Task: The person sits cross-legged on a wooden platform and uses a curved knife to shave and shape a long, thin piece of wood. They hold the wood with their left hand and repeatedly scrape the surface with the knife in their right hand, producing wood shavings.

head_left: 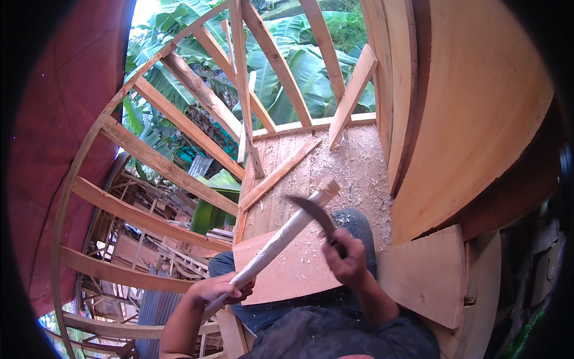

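- Left hand, nearest, fist wrapped round lower end of stick.
- Right hand clenched on handle of knife, curved blade touching stick near its top.
- Stick: pale, peeled, slanting up across board on lap; likely stiff, light, smooth; best gripped low, clear of blade.
- Beyond: shavings strewn on plank floor.

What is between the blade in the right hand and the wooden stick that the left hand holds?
Nothing visible. The right hand holds the curved blade directly against the wooden stick, near its far end; the left hand grips the near end.
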Motion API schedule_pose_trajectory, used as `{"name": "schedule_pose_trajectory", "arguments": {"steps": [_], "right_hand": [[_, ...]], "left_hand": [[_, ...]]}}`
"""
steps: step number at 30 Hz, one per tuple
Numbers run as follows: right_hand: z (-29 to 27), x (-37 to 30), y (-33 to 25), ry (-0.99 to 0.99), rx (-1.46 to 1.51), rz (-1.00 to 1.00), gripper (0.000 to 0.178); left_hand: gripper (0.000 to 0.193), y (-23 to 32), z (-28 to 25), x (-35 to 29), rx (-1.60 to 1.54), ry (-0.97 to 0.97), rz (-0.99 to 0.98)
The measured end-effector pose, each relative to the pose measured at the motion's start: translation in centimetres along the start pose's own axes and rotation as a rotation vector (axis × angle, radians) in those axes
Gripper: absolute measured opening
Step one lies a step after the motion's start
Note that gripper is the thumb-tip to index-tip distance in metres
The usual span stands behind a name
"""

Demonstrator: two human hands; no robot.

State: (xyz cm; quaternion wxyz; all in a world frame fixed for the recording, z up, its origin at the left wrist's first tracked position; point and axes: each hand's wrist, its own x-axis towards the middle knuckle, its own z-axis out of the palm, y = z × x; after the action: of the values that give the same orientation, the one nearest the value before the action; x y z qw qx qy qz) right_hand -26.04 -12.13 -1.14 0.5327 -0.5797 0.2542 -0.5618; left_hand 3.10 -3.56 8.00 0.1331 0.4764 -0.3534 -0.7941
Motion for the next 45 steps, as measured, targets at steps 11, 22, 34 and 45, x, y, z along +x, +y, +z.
{"name": "schedule_pose_trajectory", "arguments": {"steps": [11,22,34,45], "right_hand": [[3.9,-1.1,1.3,0.074,0.198,-0.061,0.016],[2.5,-0.2,2.7,0.216,0.231,0.016,0.015],[5.1,-1.8,1.9,-0.056,0.037,-0.07,0.011],[2.7,0.5,3.6,0.108,0.674,0.283,0.015]], "left_hand": [[0.035,0.4,0.7,-0.2,0.086,-0.03,0.029],[0.039,0.8,0.5,-0.1,-0.086,-0.019,-0.024],[0.061,2.5,2.0,-1.0,0.827,0.496,0.082],[0.053,2.3,2.6,-1.2,0.743,0.626,-0.003]]}}
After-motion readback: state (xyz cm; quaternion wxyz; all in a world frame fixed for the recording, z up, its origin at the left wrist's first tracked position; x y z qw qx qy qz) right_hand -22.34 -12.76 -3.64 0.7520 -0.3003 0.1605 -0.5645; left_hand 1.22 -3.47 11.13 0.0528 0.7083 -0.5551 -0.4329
